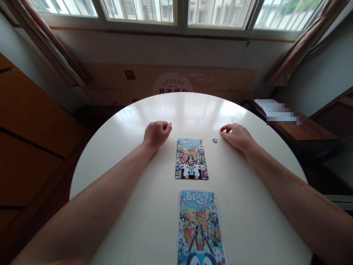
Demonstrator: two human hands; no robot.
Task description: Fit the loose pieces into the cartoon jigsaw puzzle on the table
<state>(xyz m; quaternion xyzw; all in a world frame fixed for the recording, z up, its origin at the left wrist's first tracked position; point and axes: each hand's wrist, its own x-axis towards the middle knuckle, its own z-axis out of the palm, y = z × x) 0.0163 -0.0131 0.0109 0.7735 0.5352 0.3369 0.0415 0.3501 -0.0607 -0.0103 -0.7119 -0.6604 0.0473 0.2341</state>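
Observation:
My left hand [157, 134] rests on the table as a closed fist, and nothing shows in it. It lies left of and a little beyond a colourful jigsaw puzzle [191, 159] with "Bluey" lettering, whose picture looks mostly filled. On the right, my right hand [234, 135] pinches a small dark puzzle piece [221, 131] between thumb and fingertips. Just left of those fingertips lie a few loose puzzle pieces [214, 140], apart from the puzzle. Closer to me is a printed reference picture [200, 224] of the same design, its lower end cut off by the frame.
Everything lies on a round white table [132, 224]. Beyond it, a long printed cardboard panel [104, 82] leans under the window. A wooden bench [311, 129] with papers stands at the right, and a wooden cabinet [30, 136] at the left.

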